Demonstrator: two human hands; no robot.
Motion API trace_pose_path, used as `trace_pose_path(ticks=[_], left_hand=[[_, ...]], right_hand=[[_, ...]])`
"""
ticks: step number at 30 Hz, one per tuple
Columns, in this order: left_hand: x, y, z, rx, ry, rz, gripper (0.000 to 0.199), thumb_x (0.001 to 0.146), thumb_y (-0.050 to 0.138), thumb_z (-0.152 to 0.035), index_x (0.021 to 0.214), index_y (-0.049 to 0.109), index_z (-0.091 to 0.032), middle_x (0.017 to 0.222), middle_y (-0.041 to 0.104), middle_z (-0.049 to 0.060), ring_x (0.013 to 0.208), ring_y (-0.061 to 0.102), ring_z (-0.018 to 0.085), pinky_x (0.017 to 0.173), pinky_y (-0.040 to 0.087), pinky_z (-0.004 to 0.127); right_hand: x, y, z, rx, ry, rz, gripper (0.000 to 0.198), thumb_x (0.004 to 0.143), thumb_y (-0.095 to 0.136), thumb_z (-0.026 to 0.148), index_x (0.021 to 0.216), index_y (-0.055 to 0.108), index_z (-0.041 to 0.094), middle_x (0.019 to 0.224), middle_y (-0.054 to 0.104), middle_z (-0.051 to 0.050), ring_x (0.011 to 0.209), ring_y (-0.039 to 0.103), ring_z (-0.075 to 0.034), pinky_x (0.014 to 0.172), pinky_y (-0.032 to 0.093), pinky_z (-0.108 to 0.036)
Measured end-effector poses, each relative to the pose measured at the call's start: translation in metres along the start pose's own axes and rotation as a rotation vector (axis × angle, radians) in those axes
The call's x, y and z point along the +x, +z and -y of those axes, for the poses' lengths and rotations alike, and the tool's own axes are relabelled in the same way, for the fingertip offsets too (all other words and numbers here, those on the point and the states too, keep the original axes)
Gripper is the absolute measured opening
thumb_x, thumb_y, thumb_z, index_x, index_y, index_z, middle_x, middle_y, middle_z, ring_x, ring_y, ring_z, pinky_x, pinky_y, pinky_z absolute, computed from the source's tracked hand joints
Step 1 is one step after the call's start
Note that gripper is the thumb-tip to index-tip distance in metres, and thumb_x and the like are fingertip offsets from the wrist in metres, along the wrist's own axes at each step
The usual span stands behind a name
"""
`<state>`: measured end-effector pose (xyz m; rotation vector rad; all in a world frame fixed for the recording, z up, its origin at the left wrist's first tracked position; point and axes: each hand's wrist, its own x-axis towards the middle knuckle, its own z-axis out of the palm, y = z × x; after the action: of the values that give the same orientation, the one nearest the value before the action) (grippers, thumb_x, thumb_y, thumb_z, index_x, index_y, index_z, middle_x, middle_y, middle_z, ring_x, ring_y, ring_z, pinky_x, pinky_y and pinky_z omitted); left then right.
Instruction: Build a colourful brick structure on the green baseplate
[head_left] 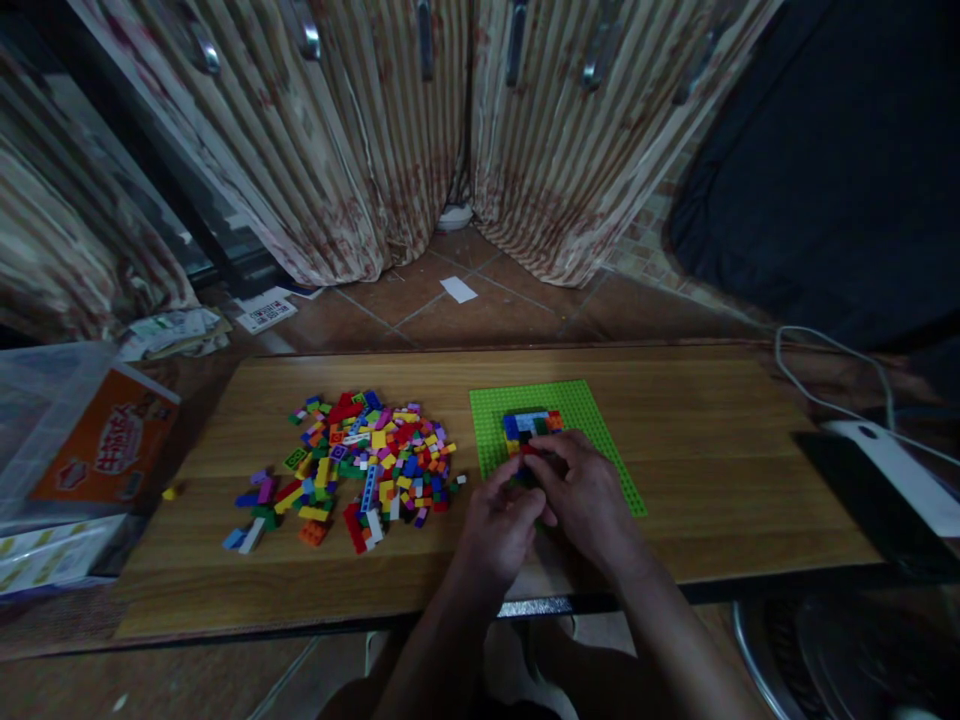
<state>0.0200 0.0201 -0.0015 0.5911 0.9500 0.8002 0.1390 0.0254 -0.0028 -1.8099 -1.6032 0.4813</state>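
A green studded baseplate (594,432) lies on the wooden table, right of the loose bricks. On it stands a low structure of toy building bricks (531,421), with light blue, blue, yellow and orange-red parts showing. My left hand (504,520) is closed at the near left side of this structure, thumb and fingers bent together. Beside it, my right hand (581,490) curls over the near right part, its fingertips pinched close to the left ones. A bit of red and black shows between the fingertips, but what each hand grips is hidden.
A spread pile of loose toy bricks (397,455) covers the table's left part. A clear plastic box (56,400) stands beyond the left edge. At the right end are a dark flat object (862,490), a white device (900,475) and a white cable (832,400).
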Motion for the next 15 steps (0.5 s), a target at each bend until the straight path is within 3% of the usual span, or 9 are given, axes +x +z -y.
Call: trace_pose_path(ticks=[8,15], left_hand=[[-0.0012,0.0008,0.0049,0.021,0.016,-0.023,0.074,0.07,0.068,-0.025,0.137,0.044,-0.007,0.053,0.058,-0.004,0.039,0.035,0.003,0.043,0.026,0.019],[0.0003,0.0011,0.0078,0.03,0.006,-0.06,0.076,0.07,0.069,-0.024,0.141,0.042,-0.013,0.055,0.058,-0.005,0.047,0.047,0.006,0.048,0.033,0.019]], right_hand=[[-0.0002,0.0002,-0.0004,0.013,0.106,0.008,0.009,0.077,0.062,0.025,0.082,0.068,0.02,0.083,0.065,-0.004,0.07,0.06,-0.017,0.066,0.045,-0.031],[0.0029,0.0055,-0.0039,0.021,0.186,-0.026,0.014,0.075,0.065,0.033,0.075,0.065,0.02,0.076,0.064,-0.002,0.065,0.057,-0.017,0.063,0.041,-0.031]])
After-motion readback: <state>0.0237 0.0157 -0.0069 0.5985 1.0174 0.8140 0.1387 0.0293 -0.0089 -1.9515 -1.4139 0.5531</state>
